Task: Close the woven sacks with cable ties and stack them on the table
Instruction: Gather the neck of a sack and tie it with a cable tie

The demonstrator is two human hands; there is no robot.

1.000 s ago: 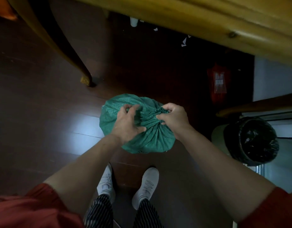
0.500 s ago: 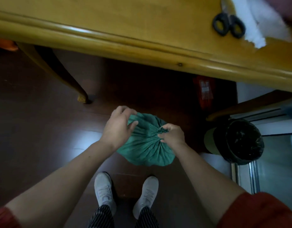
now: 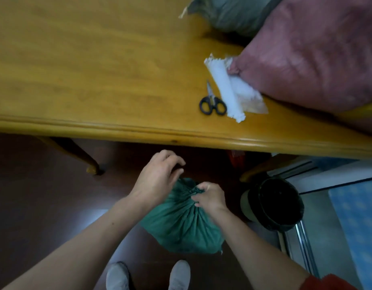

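Green woven sack (image 3: 181, 227), head view: hangs or sits low over the floor (image 3: 34, 206), right under both hands. Right hand (image 3: 210, 197) pinches the gathered neck (image 3: 192, 191). Left hand (image 3: 158, 176) is curled just beside it; can't tell if it grips anything. Fabric looks soft, slick and bulgy, probably moderate weight. Best hold is just below the bunched neck. Tabletop (image 3: 97, 70) lies beyond the hands.

A home room: wooden table (image 3: 97, 59) at 12 o'clock, dark plank floor (image 3: 34, 195), lined waste bin (image 3: 274, 206) at 4 o'clock.
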